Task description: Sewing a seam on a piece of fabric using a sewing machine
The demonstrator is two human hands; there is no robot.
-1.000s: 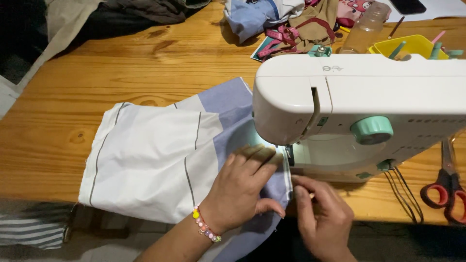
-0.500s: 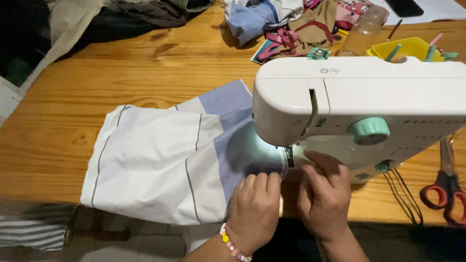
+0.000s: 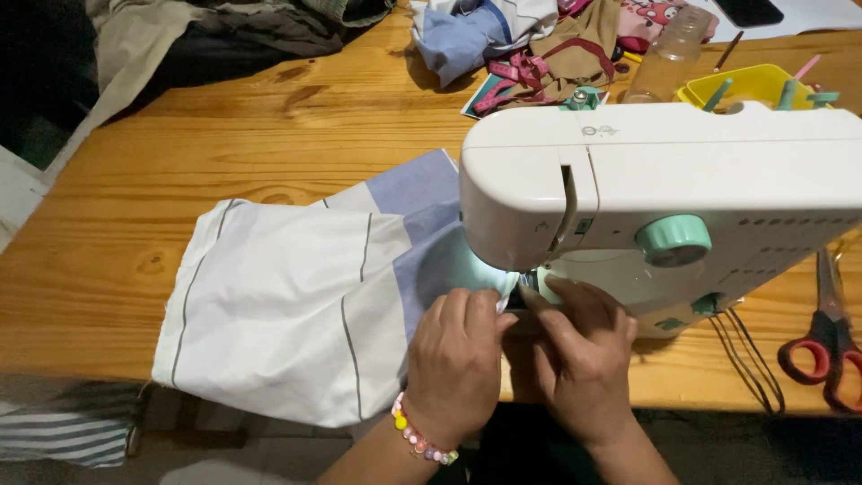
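White and lavender striped fabric (image 3: 296, 314) spread on the wooden table (image 3: 224, 153) and fed under the white sewing machine (image 3: 664, 198), where your left hand (image 3: 458, 359) presses it flat and your right hand (image 3: 584, 359) pinches its edge; red-handled scissors (image 3: 826, 346) lie well apart at right.

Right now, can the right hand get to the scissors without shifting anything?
Probably yes. The right hand rests at the sewing machine's base, and the scissors lie on bare table further to its right. Only the machine's cords lie between, flat on the wood.
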